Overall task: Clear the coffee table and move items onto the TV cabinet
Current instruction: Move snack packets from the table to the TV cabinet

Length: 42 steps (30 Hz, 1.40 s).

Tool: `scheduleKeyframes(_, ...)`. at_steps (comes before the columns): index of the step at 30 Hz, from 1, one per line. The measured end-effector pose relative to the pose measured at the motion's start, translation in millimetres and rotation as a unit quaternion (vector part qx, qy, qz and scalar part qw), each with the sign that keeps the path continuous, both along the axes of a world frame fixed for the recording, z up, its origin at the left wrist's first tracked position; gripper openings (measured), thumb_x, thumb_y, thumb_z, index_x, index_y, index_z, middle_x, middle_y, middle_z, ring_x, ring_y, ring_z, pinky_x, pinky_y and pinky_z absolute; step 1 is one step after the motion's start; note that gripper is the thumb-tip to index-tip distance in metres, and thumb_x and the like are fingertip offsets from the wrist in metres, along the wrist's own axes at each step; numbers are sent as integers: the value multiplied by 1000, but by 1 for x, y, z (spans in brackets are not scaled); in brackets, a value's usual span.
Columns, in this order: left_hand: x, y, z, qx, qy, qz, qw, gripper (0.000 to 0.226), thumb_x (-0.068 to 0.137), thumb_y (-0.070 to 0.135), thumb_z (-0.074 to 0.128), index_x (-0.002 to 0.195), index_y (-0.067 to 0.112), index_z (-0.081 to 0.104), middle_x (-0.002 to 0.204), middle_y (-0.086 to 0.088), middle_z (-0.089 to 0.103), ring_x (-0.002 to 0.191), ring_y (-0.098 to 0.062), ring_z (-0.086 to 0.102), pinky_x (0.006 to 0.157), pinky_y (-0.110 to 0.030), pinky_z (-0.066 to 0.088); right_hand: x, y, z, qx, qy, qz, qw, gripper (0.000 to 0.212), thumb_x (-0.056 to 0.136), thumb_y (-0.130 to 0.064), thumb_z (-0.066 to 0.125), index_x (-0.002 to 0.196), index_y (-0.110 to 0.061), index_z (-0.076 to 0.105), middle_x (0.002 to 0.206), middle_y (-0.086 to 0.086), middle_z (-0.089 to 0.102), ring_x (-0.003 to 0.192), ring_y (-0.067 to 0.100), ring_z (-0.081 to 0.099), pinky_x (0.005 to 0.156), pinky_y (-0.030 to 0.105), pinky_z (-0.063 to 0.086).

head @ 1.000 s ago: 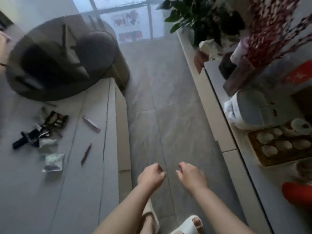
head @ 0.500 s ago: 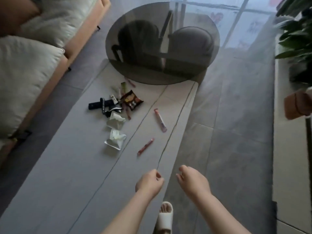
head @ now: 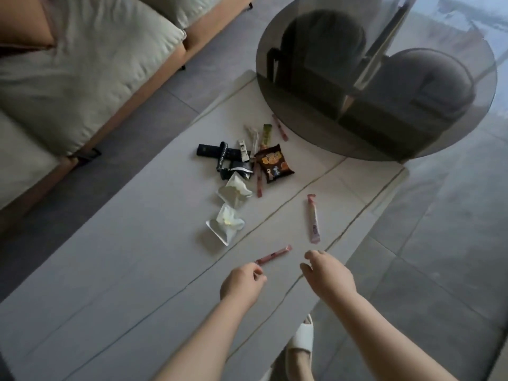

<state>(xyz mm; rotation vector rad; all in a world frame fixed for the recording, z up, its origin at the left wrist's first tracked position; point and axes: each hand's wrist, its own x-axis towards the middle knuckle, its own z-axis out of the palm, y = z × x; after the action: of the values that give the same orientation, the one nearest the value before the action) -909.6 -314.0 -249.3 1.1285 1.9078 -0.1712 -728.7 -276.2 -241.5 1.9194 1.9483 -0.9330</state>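
Head view: the coffee table (head: 115,270) is seen from above, its litter clustered just beside the round glass top (head: 384,78). Largest is the black remote (head: 213,151), judged rigid and best gripped across its middle; the snack bag (head: 273,163) and two crumpled wrappers (head: 228,225) are judged light and crushable. The left hand (head: 242,283), loosely curled, touches the near pink stick (head: 273,255), judged slim and pinchable mid-length. The right hand (head: 327,274) is held half open, empty.
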Motion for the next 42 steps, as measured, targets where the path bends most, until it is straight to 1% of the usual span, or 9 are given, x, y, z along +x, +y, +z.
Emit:
scheduleKeyframes(7,30,62,-44,13,-19,-25,999,33,88,35,58,120,25,60,122,-2,61,113,-21,58,91,-29,47,17,71,-38,-17,-19,30,999,28,94,-34,44,115,-18,52,115,3,56,104,24,56,74,34,51)
scheduleKeyframes(12,41,84,-79,8,10,-55,998,38,89,39,57,124,23,57,125,-3,58,118,-23,52,92,-33,46,18,102,-72,-51,-39,12,998,31,92,-27,47,119,-13,48,114,8,52,101,29,54,73,35,50)
scheduleKeyframes(19,42,88,-113,15,44,-97,994,33,88,33,61,119,22,58,122,-6,54,120,-24,45,93,-34,42,6,120,-117,-44,-36,-45,997,66,90,-24,51,146,-23,15,119,9,47,109,31,50,76,39,48)
scheduleKeyframes(24,36,77,-130,10,99,-172,980,34,87,32,61,118,21,53,122,-5,49,120,-25,43,95,-36,38,-2,121,-142,-9,-69,-123,990,43,92,-13,41,134,-14,33,121,12,50,111,33,51,78,39,43)
scheduleKeyframes(29,21,64,-139,5,132,-208,969,24,91,15,53,114,17,57,121,-6,51,117,-27,45,94,-37,38,-16,115,-150,-16,-80,-71,994,31,86,-8,40,116,-15,43,109,11,58,96,31,60,67,32,41)
scheduleKeyframes(33,6,63,-141,13,132,-215,968,28,88,7,50,114,15,56,121,-6,54,118,-27,46,96,-37,37,-38,119,-142,7,-42,-58,997,23,88,-20,43,107,-11,51,106,8,52,88,28,54,66,35,46)
scheduleKeyframes(36,-6,70,-135,21,119,-162,979,26,90,7,45,111,15,58,119,-7,60,115,-28,52,93,-35,41,-60,131,-136,25,20,-49,998,22,91,-22,40,108,-10,48,109,8,47,79,24,49,63,35,46)
scheduleKeyframes(39,-20,79,-131,32,67,-46,996,15,90,19,50,103,17,57,111,-8,64,104,-31,59,82,-34,48,-84,148,-132,45,49,-10,998,12,90,-20,41,98,-12,45,97,5,50,75,25,51,60,37,47)
scheduleKeyframes(42,-32,88,-130,62,19,22,998,19,90,26,55,108,19,56,113,-4,63,104,-27,61,78,-32,47,-109,169,-131,74,45,12,996,14,92,-26,43,95,-13,46,88,3,52,74,24,50,57,34,41)
